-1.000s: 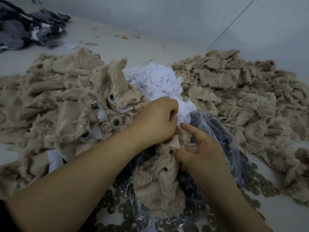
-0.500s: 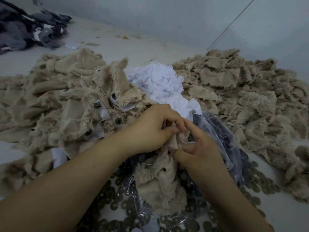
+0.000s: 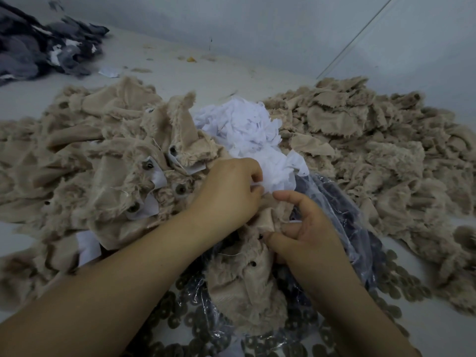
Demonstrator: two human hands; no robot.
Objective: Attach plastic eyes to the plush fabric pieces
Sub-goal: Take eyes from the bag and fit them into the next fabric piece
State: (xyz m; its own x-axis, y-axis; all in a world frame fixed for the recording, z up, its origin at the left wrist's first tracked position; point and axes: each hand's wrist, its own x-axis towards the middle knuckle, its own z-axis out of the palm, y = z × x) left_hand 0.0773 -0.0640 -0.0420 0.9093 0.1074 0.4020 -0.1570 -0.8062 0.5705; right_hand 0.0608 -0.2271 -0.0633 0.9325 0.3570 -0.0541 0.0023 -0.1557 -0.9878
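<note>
- Your left hand (image 3: 229,194) has shifted since a second ago: then it sat as a closed fist over the top of the plush piece (image 3: 247,287); now its fingers curl round a scrap from the white fabric heap (image 3: 247,127), pinched at the fingertips.
- Your right hand (image 3: 306,228) has closed in as well. A second ago its forefinger pointed straight up; now that finger is bent over and the thumb presses into the upper fold of the plush piece, so this hand grips the fabric.
- The plush piece hangs below both sets of fingers, lying on the clear plastic bag (image 3: 345,202). Small dark studs show on it just under your right thumb; whether they are seated eyes or bare posts is too small to tell.
- I judge the change to mean you are bringing a white backing patch to the spot your right fingers hold ready.
- The dark washers (image 3: 396,287) are scattered below and to the right of your right wrist, near at hand for locking a post.
- Left of your left knuckles lies the finished pile (image 3: 108,161), with eyes and white patches showing.
- Beyond your right fingertips sits the unworked pile (image 3: 360,140); I see no eyes on it.
- Much remains, judging by the size of that heap.
</note>
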